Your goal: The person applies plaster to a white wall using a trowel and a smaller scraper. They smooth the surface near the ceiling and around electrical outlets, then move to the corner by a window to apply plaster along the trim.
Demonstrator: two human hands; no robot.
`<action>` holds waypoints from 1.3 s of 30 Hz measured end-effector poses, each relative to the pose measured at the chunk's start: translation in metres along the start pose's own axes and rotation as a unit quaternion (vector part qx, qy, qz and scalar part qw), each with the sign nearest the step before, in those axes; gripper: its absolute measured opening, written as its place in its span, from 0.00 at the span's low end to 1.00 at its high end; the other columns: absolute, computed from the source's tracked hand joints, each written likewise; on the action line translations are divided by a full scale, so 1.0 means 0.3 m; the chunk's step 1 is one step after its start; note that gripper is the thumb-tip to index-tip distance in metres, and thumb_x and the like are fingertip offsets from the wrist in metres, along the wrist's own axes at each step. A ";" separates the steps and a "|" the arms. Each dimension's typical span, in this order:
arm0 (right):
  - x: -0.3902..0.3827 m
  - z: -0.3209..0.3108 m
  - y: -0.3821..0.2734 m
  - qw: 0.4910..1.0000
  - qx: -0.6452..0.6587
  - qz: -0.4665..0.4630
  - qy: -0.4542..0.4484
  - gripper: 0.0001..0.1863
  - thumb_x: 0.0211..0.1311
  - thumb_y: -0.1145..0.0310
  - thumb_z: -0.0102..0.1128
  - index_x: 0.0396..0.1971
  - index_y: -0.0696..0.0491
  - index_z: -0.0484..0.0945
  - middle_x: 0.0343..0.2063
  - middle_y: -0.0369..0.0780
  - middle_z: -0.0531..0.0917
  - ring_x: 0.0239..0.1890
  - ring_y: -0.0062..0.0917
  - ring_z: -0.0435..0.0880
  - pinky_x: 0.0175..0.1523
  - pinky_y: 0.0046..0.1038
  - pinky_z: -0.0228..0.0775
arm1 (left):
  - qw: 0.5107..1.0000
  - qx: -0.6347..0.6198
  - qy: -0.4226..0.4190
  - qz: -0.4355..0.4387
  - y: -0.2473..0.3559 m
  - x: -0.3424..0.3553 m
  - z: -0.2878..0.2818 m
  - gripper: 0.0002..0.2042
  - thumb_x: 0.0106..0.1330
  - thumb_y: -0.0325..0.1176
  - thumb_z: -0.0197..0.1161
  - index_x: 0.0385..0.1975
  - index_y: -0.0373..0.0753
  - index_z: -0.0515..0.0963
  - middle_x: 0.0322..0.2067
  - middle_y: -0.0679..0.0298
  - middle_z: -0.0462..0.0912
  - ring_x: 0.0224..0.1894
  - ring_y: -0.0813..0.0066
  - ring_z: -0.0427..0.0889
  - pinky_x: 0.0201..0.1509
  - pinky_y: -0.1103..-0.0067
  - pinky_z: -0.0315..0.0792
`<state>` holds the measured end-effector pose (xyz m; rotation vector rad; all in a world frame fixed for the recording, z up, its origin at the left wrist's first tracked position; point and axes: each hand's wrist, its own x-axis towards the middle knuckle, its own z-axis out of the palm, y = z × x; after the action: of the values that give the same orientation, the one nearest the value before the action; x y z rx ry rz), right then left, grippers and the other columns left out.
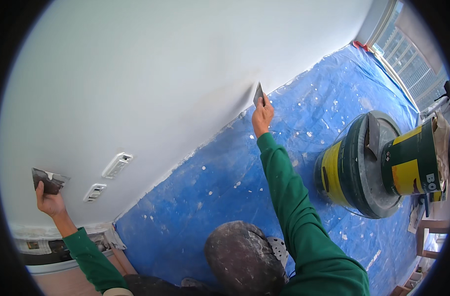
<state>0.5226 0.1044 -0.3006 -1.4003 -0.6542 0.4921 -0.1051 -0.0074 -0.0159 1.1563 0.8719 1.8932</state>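
Observation:
My right hand [262, 117] reaches forward, closed round a putty knife [258, 92] whose blade stands edge-on close to the lower part of the white wall [175, 74]; whether it touches the wall I cannot tell. Over at the left, my left hand [49, 202] grips a second, wide putty knife [50, 181] with a dab of white filler on its dark blade. That blade is held up near the wall, left of two white socket plates [118, 165] set into it.
Blue plastic sheeting [210, 197], specked with white, covers the floor. A large lidded bucket [341, 167] stands at the right, bearing a smaller green and yellow pail [412, 163] and a grey scraper blade [373, 134]. A window [407, 54] is at the far right.

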 end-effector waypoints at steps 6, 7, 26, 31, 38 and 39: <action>-0.088 0.192 0.026 0.989 -0.122 -0.033 0.072 0.17 0.68 0.69 0.45 0.52 0.59 0.74 0.44 0.48 0.79 0.46 0.37 0.77 0.52 0.33 0.67 | 1.000 -0.002 -0.007 0.000 -0.020 0.002 0.017 0.19 0.61 0.29 0.58 0.52 0.30 0.72 0.49 0.58 0.78 0.53 0.65 0.74 0.61 0.67 0.64; -0.124 0.192 0.020 0.990 -0.127 -0.021 0.061 0.17 0.68 0.69 0.44 0.51 0.59 0.74 0.44 0.47 0.78 0.47 0.37 0.76 0.52 0.33 0.66 | 1.000 0.000 -0.007 0.003 -0.019 0.008 0.005 0.19 0.61 0.29 0.58 0.52 0.30 0.72 0.49 0.58 0.78 0.53 0.65 0.74 0.61 0.67 0.64; 0.019 0.073 -0.267 0.975 0.115 0.173 -0.080 0.16 0.65 0.67 0.51 0.38 0.67 0.78 0.27 0.38 0.77 0.30 0.22 0.70 0.38 0.30 0.65 | 1.000 0.014 0.015 0.012 0.000 0.001 0.006 0.17 0.61 0.28 0.58 0.50 0.29 0.73 0.47 0.59 0.78 0.51 0.66 0.75 0.59 0.68 0.65; -0.057 -0.004 -0.121 0.975 0.125 0.144 -0.113 0.17 0.67 0.65 0.51 0.44 0.64 0.77 0.29 0.37 0.78 0.32 0.20 0.73 0.40 0.27 0.66 | 1.000 0.019 -0.007 -0.002 0.018 -0.010 0.035 0.17 0.60 0.27 0.59 0.49 0.29 0.73 0.47 0.58 0.78 0.51 0.65 0.76 0.58 0.68 0.67; 0.043 -0.119 0.082 0.960 0.132 0.236 -0.076 0.18 0.67 0.65 0.53 0.50 0.61 0.75 0.34 0.36 0.79 0.34 0.21 0.74 0.40 0.25 0.66 | 1.000 0.016 -0.007 -0.016 -0.008 0.002 0.024 0.18 0.59 0.28 0.59 0.49 0.29 0.74 0.47 0.58 0.79 0.50 0.65 0.77 0.57 0.68 0.68; 0.059 -0.107 0.092 0.962 0.129 0.230 -0.071 0.18 0.67 0.65 0.53 0.50 0.61 0.76 0.34 0.36 0.79 0.34 0.21 0.74 0.40 0.25 0.66 | 1.000 0.016 -0.011 -0.016 -0.008 0.002 0.023 0.18 0.59 0.28 0.59 0.49 0.29 0.74 0.47 0.58 0.79 0.50 0.65 0.77 0.57 0.68 0.68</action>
<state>0.5589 0.0960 -0.3271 -1.2714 -0.3549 1.0184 -0.0983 -0.0046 -0.0151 1.1725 0.9057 1.8429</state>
